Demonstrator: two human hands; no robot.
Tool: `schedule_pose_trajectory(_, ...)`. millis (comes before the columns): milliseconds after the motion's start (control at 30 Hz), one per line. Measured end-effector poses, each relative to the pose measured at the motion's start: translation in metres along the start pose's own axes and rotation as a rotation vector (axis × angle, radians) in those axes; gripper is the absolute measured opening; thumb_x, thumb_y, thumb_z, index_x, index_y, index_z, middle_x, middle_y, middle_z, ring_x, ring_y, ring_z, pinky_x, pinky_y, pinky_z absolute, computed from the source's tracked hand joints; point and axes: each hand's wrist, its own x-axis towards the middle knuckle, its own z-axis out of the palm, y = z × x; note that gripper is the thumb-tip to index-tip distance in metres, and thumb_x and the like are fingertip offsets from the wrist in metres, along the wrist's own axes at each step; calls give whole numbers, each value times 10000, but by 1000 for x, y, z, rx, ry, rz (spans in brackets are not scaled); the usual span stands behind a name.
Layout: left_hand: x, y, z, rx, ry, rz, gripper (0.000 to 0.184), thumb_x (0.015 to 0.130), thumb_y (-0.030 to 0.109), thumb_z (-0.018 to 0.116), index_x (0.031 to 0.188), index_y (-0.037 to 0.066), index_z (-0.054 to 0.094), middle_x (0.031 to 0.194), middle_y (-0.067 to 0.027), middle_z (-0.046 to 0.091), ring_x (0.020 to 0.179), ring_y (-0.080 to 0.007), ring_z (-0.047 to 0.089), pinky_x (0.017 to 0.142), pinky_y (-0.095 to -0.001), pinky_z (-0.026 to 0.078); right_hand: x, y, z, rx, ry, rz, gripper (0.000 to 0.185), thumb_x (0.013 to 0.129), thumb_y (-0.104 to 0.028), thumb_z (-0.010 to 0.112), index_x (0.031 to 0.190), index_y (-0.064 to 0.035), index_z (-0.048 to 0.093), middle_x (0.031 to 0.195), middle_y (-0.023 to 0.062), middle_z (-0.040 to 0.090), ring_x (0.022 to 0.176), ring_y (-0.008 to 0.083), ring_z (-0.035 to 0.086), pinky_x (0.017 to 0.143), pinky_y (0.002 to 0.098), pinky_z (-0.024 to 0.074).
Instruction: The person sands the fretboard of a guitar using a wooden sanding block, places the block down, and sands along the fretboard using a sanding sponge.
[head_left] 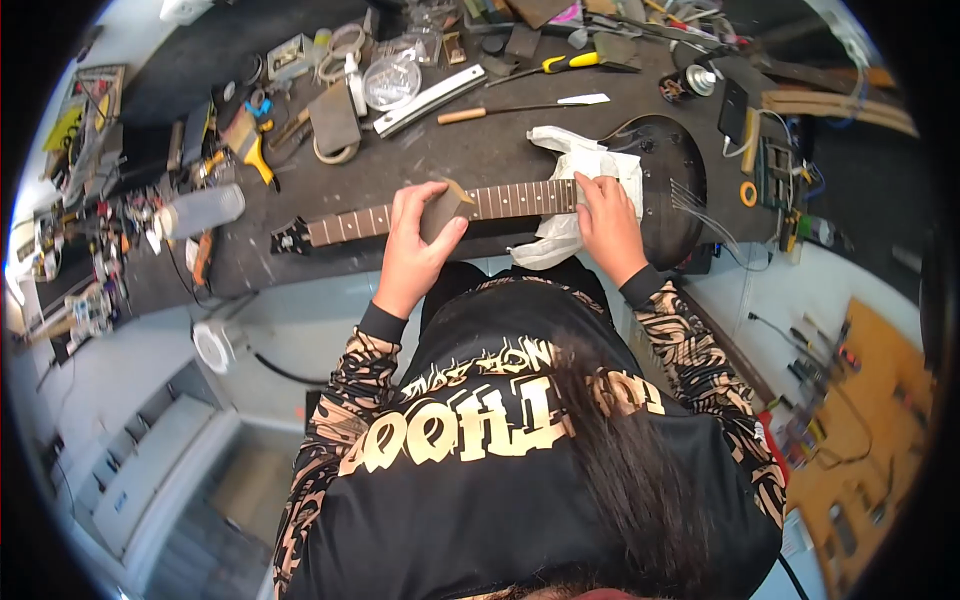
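A black electric guitar (672, 150) lies across the dark workbench, its headstock (290, 238) to the left and loose strings (690, 205) trailing off the body. White paper-like sheeting (550, 247) covers the body around the end of the neck. My left hand (412, 240) grips a brownish sanding block (446, 208) between thumb and fingers, on or just above the fretboard (515, 200); contact is hard to tell. My right hand (606, 225) rests on the sheeting by the fretboard's last frets, fingers stretched out and holding nothing.
Behind the neck lie a wooden-handled tool (470, 116), a metal straightedge bar (430, 101) and a yellow-handled tool (570, 63). A yellow-handled brush (250, 148) and a clear bottle (202, 210) are at left. A phone (733, 107) with a cable lies right of the body.
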Motion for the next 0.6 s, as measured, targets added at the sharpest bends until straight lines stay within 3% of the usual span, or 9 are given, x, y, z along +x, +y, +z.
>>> schedule_pose_trajectory(100,6,10,33,149,72,60,570,1011,269,911,1502,76,695,1492,-190,656,1360,-424,681,1156,-499,573,16,26,-1,28,-137,-116,473,1042,-87,769,1514,-79,728,1310,146,666,1234,364,664,1074,500,533)
schedule_pose_trajectory(200,9,15,65,274,59,69,601,997,280,938,1522,95,709,1545,-198,657,1420,-438,655,1173,-507,566,26,30,2,51,-234,-184,524,1038,-48,752,1559,-95,724,1309,131,661,1224,359,654,1101,488,517)
schedule_pose_trajectory(400,21,29,130,520,42,162,562,926,307,948,1449,178,788,1556,-139,691,1416,-368,651,1186,-537,480,18,55,-6,123,-132,-219,560,985,-23,768,1533,-133,733,1293,105,670,1224,343,651,1047,484,498)
schedule_pose_trajectory(600,39,40,194,522,-21,278,565,905,306,958,1436,214,788,1561,-121,691,1415,-354,651,1180,-570,465,5,78,-8,150,-161,-159,500,993,-130,860,1468,-102,705,1291,104,673,1227,340,648,1054,478,488)
